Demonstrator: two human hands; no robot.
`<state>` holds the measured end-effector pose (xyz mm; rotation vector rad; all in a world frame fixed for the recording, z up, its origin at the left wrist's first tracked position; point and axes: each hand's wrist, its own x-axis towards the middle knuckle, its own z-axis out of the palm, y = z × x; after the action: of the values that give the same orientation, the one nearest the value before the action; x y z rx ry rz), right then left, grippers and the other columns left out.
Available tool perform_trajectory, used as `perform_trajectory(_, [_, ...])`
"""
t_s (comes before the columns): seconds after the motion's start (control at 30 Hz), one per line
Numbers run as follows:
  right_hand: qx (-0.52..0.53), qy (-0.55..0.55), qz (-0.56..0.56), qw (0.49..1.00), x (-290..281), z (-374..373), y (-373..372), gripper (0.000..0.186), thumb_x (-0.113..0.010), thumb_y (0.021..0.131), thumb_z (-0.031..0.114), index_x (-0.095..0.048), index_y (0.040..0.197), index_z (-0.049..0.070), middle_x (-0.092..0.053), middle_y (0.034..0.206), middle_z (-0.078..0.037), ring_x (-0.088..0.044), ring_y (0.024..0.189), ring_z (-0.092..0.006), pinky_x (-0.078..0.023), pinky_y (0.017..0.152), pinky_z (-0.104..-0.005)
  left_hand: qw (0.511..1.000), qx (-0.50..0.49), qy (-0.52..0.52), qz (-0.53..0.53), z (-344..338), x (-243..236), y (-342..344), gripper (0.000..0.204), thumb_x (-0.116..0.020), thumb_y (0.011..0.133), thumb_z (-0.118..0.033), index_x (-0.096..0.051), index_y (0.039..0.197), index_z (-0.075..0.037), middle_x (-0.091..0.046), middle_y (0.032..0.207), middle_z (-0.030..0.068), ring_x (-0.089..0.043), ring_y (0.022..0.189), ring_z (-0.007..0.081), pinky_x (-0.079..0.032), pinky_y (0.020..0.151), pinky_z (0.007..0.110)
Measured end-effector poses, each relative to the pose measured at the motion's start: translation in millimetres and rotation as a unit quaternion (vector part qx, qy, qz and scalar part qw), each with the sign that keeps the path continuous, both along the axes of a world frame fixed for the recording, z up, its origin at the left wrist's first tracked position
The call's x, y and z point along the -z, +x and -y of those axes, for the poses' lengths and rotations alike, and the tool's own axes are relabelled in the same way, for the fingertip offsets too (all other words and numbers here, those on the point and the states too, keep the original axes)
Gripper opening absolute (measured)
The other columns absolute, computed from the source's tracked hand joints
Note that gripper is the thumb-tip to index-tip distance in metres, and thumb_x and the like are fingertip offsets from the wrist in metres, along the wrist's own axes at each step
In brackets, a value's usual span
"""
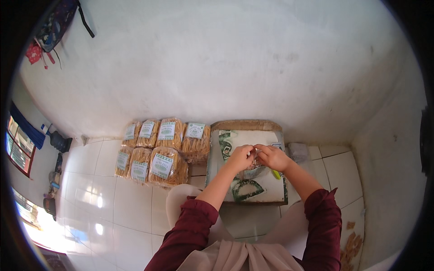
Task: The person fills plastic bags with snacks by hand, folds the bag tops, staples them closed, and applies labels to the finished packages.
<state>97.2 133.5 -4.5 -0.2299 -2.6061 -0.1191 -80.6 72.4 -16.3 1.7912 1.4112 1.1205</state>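
My left hand (242, 157) and my right hand (273, 158) meet over the top of a cardboard box (266, 193). Fingers of both are pinched together at a see-through, shiny plastic thing (253, 173), which hangs or stands just beneath them. My hands cover much of it, so its kind cannot be made out. Beside my right wrist, a slim yellow-green object (276, 174) lies on the box. A small blue-and-white piece (277, 146) shows behind the right hand.
Several clear packs of tan stick-shaped snacks (167, 169) with pale green labels stand left of the box. A stack of clear plastic (298, 152) sits right of it. Brown flat pieces (351, 250) lie on the tiles at lower right. A white wall (253, 63) rises behind.
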Motion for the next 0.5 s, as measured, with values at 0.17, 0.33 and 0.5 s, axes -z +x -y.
perform_trajectory(0.17, [-0.017,-0.016,-0.053,0.998,9.9,-3.9,-4.4,0.022,-0.064,0.070,0.010,-0.051,0.086,-0.001,-0.056,0.099,-0.014,-0.059,0.081,-0.0292,-0.050,0.065,-0.0356,0.993,-0.021,0.077,-0.083,2.2,3.3,2.9,0.010,-0.055,0.078,-0.007,-0.057,0.083,0.002,-0.058,0.081,0.0169,-0.059,0.070,0.0342,-0.047,0.062,0.039])
perform_trajectory(0.33, [-0.009,-0.124,-0.055,0.991,11.2,-5.0,-3.2,0.021,-0.063,0.071,0.005,-0.050,0.087,0.002,-0.055,0.086,-0.012,-0.057,0.075,-0.0302,-0.050,0.064,-0.0356,0.993,0.000,0.060,-0.099,4.2,-0.4,1.3,0.012,-0.057,0.077,-0.009,-0.057,0.084,0.001,-0.058,0.083,0.0165,-0.058,0.072,0.0344,-0.047,0.064,0.040])
perform_trajectory(0.5, [0.030,-0.282,-0.038,0.958,6.0,-4.4,-2.0,0.020,-0.063,0.076,0.006,-0.051,0.092,0.003,-0.057,0.091,-0.014,-0.059,0.077,-0.0286,-0.049,0.065,-0.0340,0.994,-0.007,0.067,-0.090,4.3,5.9,0.4,0.011,-0.057,0.077,-0.009,-0.058,0.083,0.000,-0.058,0.083,0.0156,-0.058,0.073,0.0340,-0.047,0.065,0.041])
